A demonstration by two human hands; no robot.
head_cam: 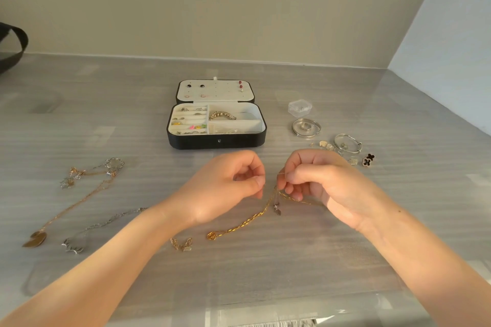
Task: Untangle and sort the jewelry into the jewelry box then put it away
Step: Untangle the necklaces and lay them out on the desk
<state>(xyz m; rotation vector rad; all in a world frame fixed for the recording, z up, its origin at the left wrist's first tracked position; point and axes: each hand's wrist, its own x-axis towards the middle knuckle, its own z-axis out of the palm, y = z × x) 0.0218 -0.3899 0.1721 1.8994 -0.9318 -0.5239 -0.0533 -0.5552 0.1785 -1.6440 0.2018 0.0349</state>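
Your left hand (225, 188) and right hand (316, 183) are pinching a tangled gold chain (247, 223) just above the surface (265, 273), its tail lying toward you. Beyond them, the jewelry box (216, 125) is sitting open, a beaded bracelet (221, 115) resting inside.

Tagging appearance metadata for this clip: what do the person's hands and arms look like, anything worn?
Both the left hand and right hand are bare: no gloves, rings, watch or bracelets visible. Forearms are uncovered to the frame edge, with no sleeves in view. Nails look short and unpainted.
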